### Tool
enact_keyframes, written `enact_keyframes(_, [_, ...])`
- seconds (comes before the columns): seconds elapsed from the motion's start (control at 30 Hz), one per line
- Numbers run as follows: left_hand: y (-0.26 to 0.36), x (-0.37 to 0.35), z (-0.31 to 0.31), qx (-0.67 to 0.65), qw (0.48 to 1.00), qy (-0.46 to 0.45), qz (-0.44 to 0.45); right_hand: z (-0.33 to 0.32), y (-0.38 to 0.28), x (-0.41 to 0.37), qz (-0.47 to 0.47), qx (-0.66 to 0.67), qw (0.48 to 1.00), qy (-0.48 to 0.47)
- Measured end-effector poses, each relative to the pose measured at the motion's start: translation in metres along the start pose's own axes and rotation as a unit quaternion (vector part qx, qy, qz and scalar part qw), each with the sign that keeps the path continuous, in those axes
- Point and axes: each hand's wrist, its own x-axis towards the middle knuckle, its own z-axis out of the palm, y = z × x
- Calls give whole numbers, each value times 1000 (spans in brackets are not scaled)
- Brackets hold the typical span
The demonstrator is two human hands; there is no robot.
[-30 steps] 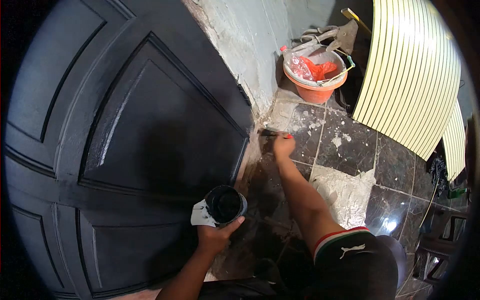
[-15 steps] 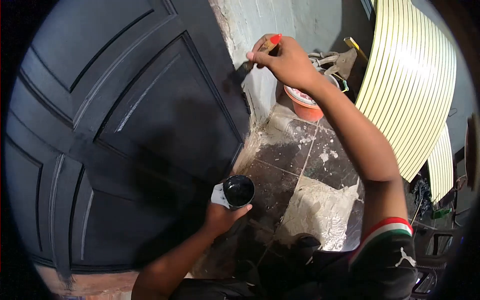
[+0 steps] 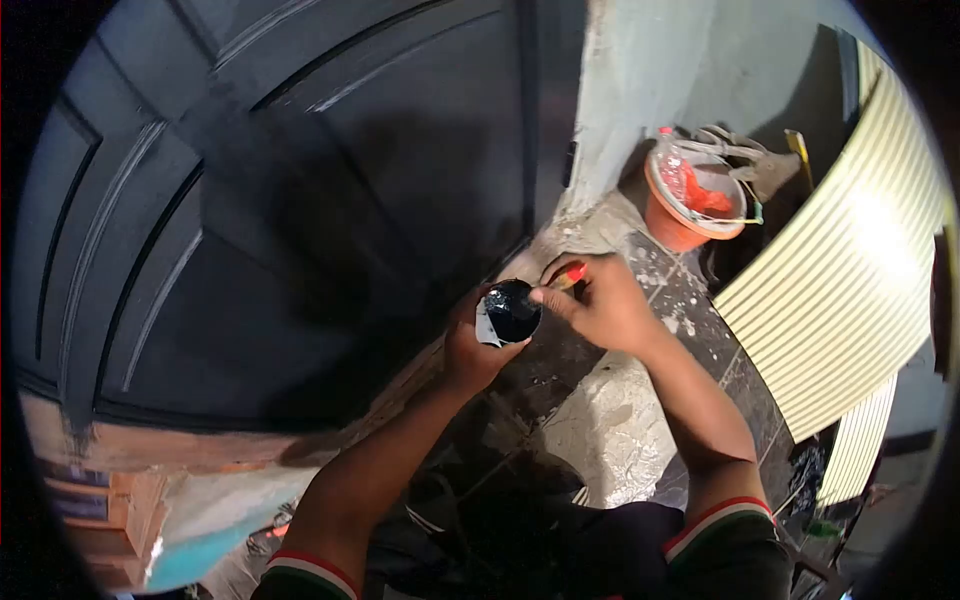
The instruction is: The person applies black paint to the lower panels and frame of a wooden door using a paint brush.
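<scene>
My left hand [image 3: 474, 352] is wrapped round a small cup of black paint [image 3: 512, 312], held upright with its mouth toward me. Dark wet paint coats the inside, and a white patch shows on its left side. In my right hand [image 3: 605, 305] is a paintbrush [image 3: 571, 277] with a red-tipped handle, gripped between thumb and fingers at the cup's right rim. The bristles cannot be made out against the dark paint. Beyond both hands stands a dark panelled door [image 3: 330, 215], with pale streaks along some of its mouldings.
An orange bucket [image 3: 680, 228] holding a plastic bottle stands by the wall [image 3: 640, 90]. Curved cream ribbed panels [image 3: 850, 270] lean at the right. A crumpled pale sheet [image 3: 625, 430] lies on the stained tile floor [image 3: 735, 375].
My right hand has come down from the door's edge to the cup, bringing the paintbrush with it. The cup now appears higher in view, and the view has shifted.
</scene>
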Motion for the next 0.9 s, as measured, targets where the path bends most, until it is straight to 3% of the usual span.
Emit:
enact_keyframes(0.13, [-12, -6, -12, 48, 996, 8, -80, 57, 20, 17, -58, -12, 997, -46])
enact_keyframes(0.23, [-16, -26, -15, 159, 985, 57, -30, 95, 43, 25, -84, -158, 976, -122])
enact_keyframes(0.27, [-25, -29, -12, 59, 994, 72, -51, 102, 50, 27, -93, -137, 976, -143])
enact_keyframes(0.4, [-59, -65, -5, 44, 987, 79, -130, 124, 60, 20, -90, -54, 986, -133])
enact_keyframes(0.5, [-79, -72, 5, -30, 983, 65, -170, 135, 80, 12, -131, 28, 990, -39])
enact_keyframes(0.57, [-69, -63, 11, -136, 959, 53, -243, 126, 88, 13, -89, 96, 991, 19])
enact_keyframes(0.6, [-73, -60, 15, -85, 964, 46, -249, 122, 92, 13, -70, 129, 988, 50])
enact_keyframes(0.67, [-83, -50, 24, 16, 967, 30, -251, 118, 111, 5, 59, 183, 980, 52])
enact_keyframes(0.7, [-83, -40, 31, 2, 967, 35, -254, 117, 120, 1, 122, 210, 968, 55])
enact_keyframes(0.8, [-78, -19, 49, -5, 962, 31, -270, 133, 154, -12, 259, 457, 841, 129])
enact_keyframes(0.9, [-89, -3, 63, 29, 965, 8, -261, 124, 173, -14, 257, 511, 809, 132])
